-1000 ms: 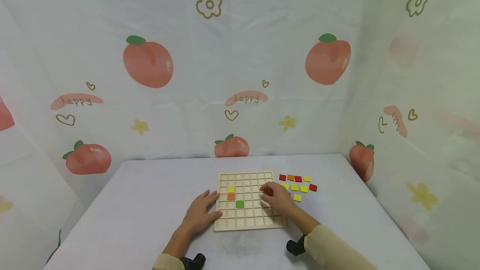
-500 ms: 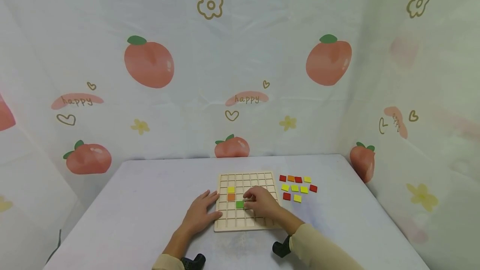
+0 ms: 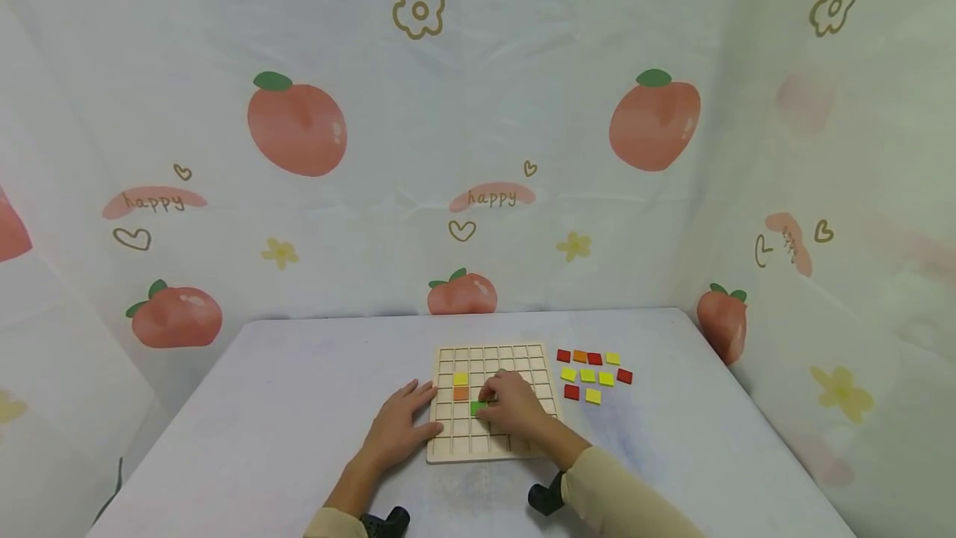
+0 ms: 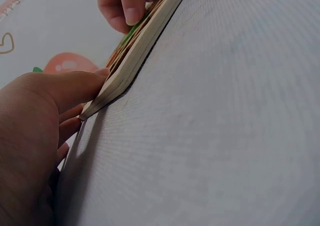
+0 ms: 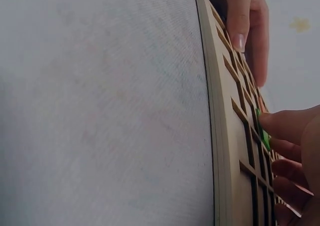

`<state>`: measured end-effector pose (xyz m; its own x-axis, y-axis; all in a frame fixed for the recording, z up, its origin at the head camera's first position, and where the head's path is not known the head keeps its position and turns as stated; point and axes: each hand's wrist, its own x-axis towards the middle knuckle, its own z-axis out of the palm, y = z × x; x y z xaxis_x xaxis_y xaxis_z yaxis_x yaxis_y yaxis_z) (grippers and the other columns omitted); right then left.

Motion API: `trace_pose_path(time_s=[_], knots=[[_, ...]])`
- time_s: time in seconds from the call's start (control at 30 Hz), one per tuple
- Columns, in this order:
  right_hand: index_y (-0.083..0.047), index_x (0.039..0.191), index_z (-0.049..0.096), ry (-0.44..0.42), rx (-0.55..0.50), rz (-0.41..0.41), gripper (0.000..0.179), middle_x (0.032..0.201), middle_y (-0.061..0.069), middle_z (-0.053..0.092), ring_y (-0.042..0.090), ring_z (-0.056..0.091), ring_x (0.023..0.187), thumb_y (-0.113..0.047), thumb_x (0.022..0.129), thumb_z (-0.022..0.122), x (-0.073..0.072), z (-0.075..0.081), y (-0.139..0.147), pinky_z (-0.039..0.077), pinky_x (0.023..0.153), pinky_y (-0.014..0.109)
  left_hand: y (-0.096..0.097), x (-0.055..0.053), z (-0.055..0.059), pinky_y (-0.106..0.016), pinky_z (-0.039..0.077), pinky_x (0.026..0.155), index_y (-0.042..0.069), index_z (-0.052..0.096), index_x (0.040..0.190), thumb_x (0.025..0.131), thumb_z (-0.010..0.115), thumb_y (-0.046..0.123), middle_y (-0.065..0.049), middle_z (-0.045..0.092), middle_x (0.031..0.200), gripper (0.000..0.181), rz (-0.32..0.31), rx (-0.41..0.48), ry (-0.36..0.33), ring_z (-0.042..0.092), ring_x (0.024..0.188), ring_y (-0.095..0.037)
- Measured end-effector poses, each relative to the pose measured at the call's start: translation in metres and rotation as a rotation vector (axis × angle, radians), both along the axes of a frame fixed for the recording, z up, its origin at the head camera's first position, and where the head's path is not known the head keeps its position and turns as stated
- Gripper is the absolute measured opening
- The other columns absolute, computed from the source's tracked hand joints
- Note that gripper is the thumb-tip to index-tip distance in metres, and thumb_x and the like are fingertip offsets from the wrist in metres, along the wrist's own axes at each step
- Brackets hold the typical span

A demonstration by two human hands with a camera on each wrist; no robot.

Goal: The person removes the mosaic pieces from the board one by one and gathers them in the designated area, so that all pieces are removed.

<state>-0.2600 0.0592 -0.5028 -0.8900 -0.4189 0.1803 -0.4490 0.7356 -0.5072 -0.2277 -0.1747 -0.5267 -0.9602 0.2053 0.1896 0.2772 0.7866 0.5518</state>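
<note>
A wooden grid board (image 3: 489,452) lies flat on the table. My left hand (image 3: 401,423) rests at its left edge, fingers extended; the left wrist view shows the left thumb (image 4: 75,89) over the rim. Over the middle of the board, my right hand (image 3: 517,405) has its thumb and curled fingers at a green square tile (image 3: 476,409), pinching it. In the right wrist view the green tile (image 5: 264,136) shows between the right thumb (image 5: 287,123) and fingers, partly hidden. A yellow tile (image 3: 460,379) and an orange tile (image 3: 460,393) sit in cells up and left of it.
Right of the board lie several loose tiles, among them a red tile (image 3: 571,392), a yellow tile (image 3: 593,396) and an orange tile (image 3: 579,356). The white-covered table (image 3: 299,388) meets a printed curtain (image 3: 373,256) at the back.
My right hand has moved left across the board from its right side to the green tile, uncovering a red loose tile. The left hand has stayed at the board's edge.
</note>
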Motion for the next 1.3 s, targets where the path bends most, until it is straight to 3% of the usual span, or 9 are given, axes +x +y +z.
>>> trace_pose_path(time_s=[0.13,0.4,0.77,1.1,1.3], knots=[[-0.016,0.083,0.068,-0.006,-0.024,-0.009,0.019,0.083,-0.008,0.052,0.013,0.047,0.082,-0.027,0.077,0.082,0.0,0.0,-0.001,0.044,0.074,0.032,0.0,0.0,0.001,-0.06,0.03,0.106,0.011,0.057,0.137,0.083,0.071,0.04,-0.004,0.052,0.143,0.063,-0.005,0.002,0.003,0.036,0.137,-0.035],[-0.017,0.082,0.059,-0.06,-0.173,0.014,0.02,0.078,-0.009,0.053,0.01,0.049,0.075,-0.018,0.081,0.079,0.0,-0.003,-0.003,0.045,0.064,0.026,0.0,-0.001,0.0,-0.06,0.031,0.106,0.011,0.058,0.136,0.083,0.071,0.039,-0.004,0.052,0.142,0.062,-0.007,-0.005,0.012,0.037,0.137,-0.034],[-0.02,0.089,0.06,-0.154,-0.216,0.017,0.015,0.079,-0.009,0.055,0.011,0.051,0.076,-0.013,0.087,0.073,0.005,-0.001,-0.003,0.046,0.066,0.024,0.0,-0.002,-0.001,-0.059,0.031,0.106,0.01,0.058,0.136,0.082,0.071,0.039,-0.004,0.052,0.142,0.062,-0.011,-0.007,0.017,0.037,0.137,-0.035],[-0.017,0.093,0.063,-0.081,-0.285,0.015,0.014,0.081,-0.01,0.059,0.01,0.053,0.074,-0.009,0.086,0.073,0.001,0.003,0.017,0.047,0.064,0.023,0.001,0.0,0.001,-0.059,0.03,0.106,0.01,0.057,0.137,0.082,0.071,0.039,-0.004,0.052,0.143,0.063,0.003,-0.017,0.004,0.036,0.137,-0.034],[-0.014,0.098,0.065,-0.094,-0.339,-0.012,0.014,0.089,-0.009,0.063,0.012,0.055,0.08,-0.008,0.087,0.072,0.0,0.002,0.033,0.049,0.07,0.024,0.002,0.0,0.0,-0.059,0.03,0.106,0.01,0.058,0.136,0.082,0.071,0.038,-0.004,0.052,0.142,0.062,0.001,-0.019,0.015,0.037,0.137,-0.034]])
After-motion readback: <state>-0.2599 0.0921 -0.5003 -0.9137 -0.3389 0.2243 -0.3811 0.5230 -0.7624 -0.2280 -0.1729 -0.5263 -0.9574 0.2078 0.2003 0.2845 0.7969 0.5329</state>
